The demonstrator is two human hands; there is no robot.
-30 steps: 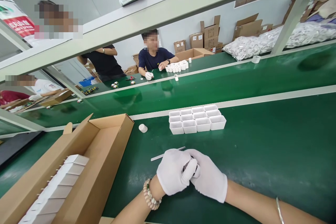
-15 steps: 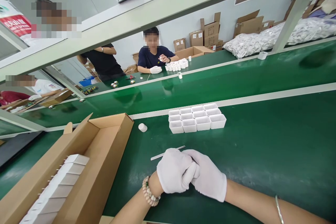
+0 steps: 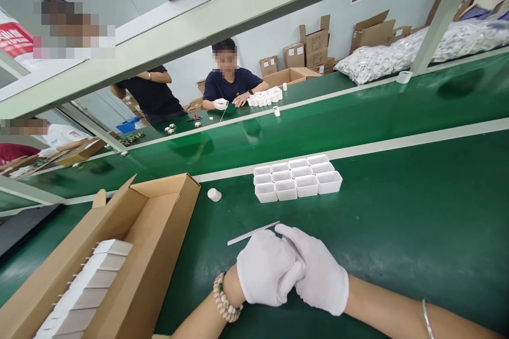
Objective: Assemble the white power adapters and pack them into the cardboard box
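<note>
Both of my hands wear white gloves and are pressed together low over the green bench. My left hand (image 3: 268, 267) has its fingers curled in against the right one. My right hand (image 3: 318, 270) is closed too, its fingers folded around the left. Anything between the palms is hidden. Just beyond my left knuckles, a thin metal tool that looks like tweezers (image 3: 246, 234) lies on the bench, its tip end close to my right fingertips. Farther off stand rows of white open-topped plastic cases (image 3: 286, 190), side by side. A small white cap-like piece (image 3: 214, 195) lies to their left.
At left, a long open cardboard box (image 3: 170, 222) holds a row of white box-shaped pieces (image 3: 87, 286) with thin pins. Behind a pale rail runs a green belt (image 3: 238, 140). Across it, a co-worker (image 3: 230, 79) sits by white parts, near a large bag of white pieces (image 3: 377, 63).
My hands stay clasped, shifting slightly down in view. Across the belt, the co-worker's bare hand has come down to the table, and the gloved hand is raised a little.
</note>
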